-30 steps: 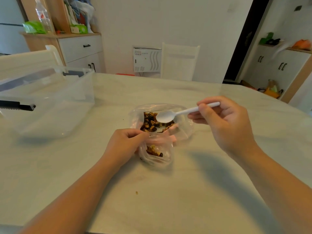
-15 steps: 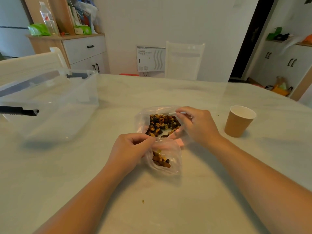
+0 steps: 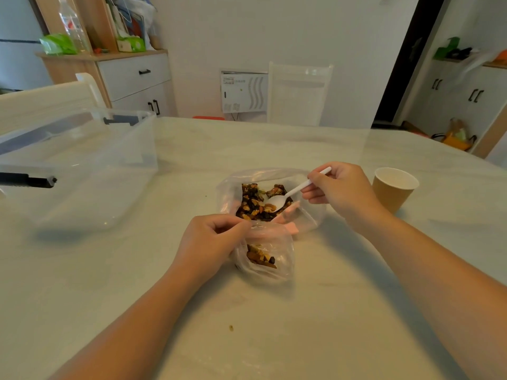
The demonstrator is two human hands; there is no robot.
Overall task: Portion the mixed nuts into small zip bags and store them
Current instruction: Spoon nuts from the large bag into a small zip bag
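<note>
We count two clear bags at the middle of the table (image 3: 274,325). The small zip bag (image 3: 270,259) lies nearest us with a modest heap of nuts in it, and our left hand (image 3: 211,242) has its fingers curled and pinching the bag's rim at the near left of its mouth. Touching it on the far side sits the large bag (image 3: 310,215), mouth open, with the mixed nuts (image 3: 252,204) dark inside. We hold one white plastic spoon (image 3: 290,192) in our right hand (image 3: 340,193), fingers and thumb clamped on the handle, its bowl down among the nuts in the large bag.

One brown paper cup (image 3: 393,187) stands upright just right of that hand. One clear storage bin (image 3: 79,165) sits well apart at the far left, with a black handle (image 3: 27,180) jutting in at its near left side. Two crumbs lie on the pale marble-look top, one near us (image 3: 231,328) and one left of the large bag (image 3: 204,196).

Beyond the far edge stand a white chair back (image 3: 297,94), a wood-topped cabinet (image 3: 131,75) to the left, and white cupboards (image 3: 463,97) to the right. Broad bare tabletop lies in front of us and to the far right.
</note>
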